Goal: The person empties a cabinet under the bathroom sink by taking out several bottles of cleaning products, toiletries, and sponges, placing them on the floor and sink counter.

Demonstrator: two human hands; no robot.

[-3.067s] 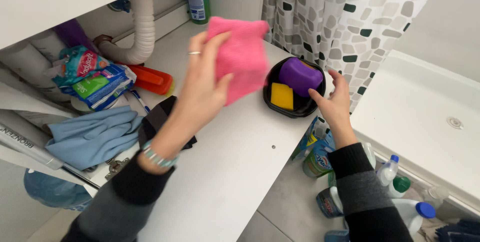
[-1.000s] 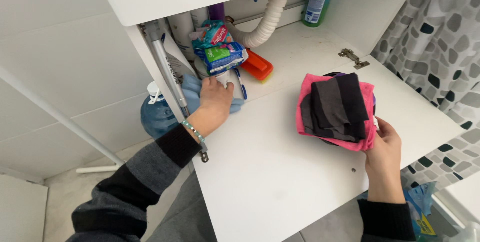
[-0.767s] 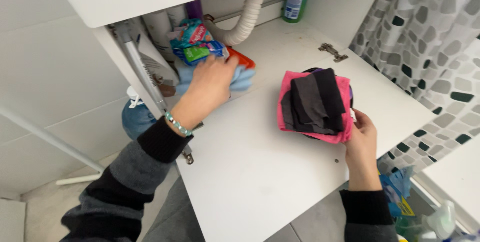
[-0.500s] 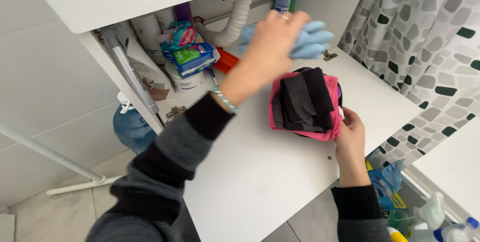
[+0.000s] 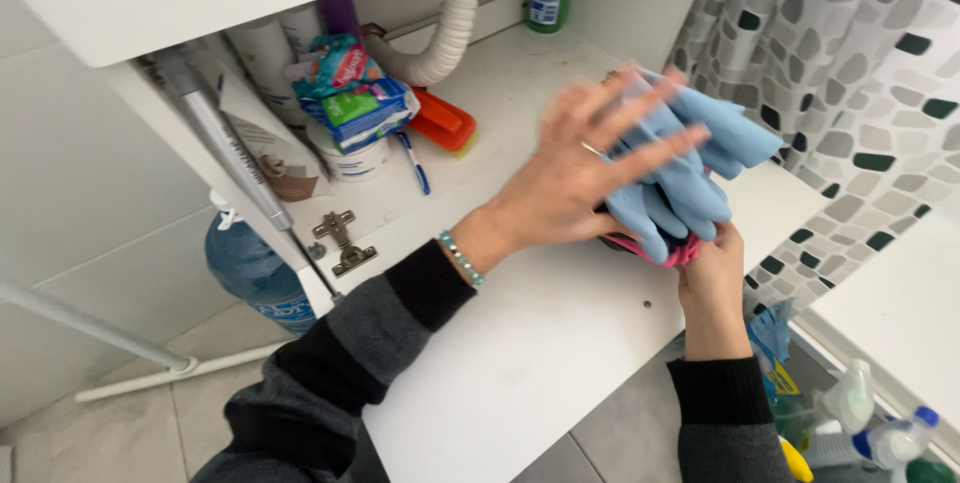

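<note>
Two hands are on this pile. The left hand [image 5: 590, 168] is spread flat, fingers splayed and a bit blurred, pressing on the light blue rubber gloves [image 5: 690, 168] rather than gripping them. The gloves lie on the pink cloth [image 5: 668, 251] on the white cabinet door [image 5: 540, 343] — long axis slanted, with one set of fingers aimed down-left and the rest toward the patterned curtain [image 5: 850, 93]. The right hand [image 5: 712, 273] clutches the pile's near edge from below. Further back, an orange brush [image 5: 445, 123] sits beside the drain pipe [image 5: 450, 28].
</note>
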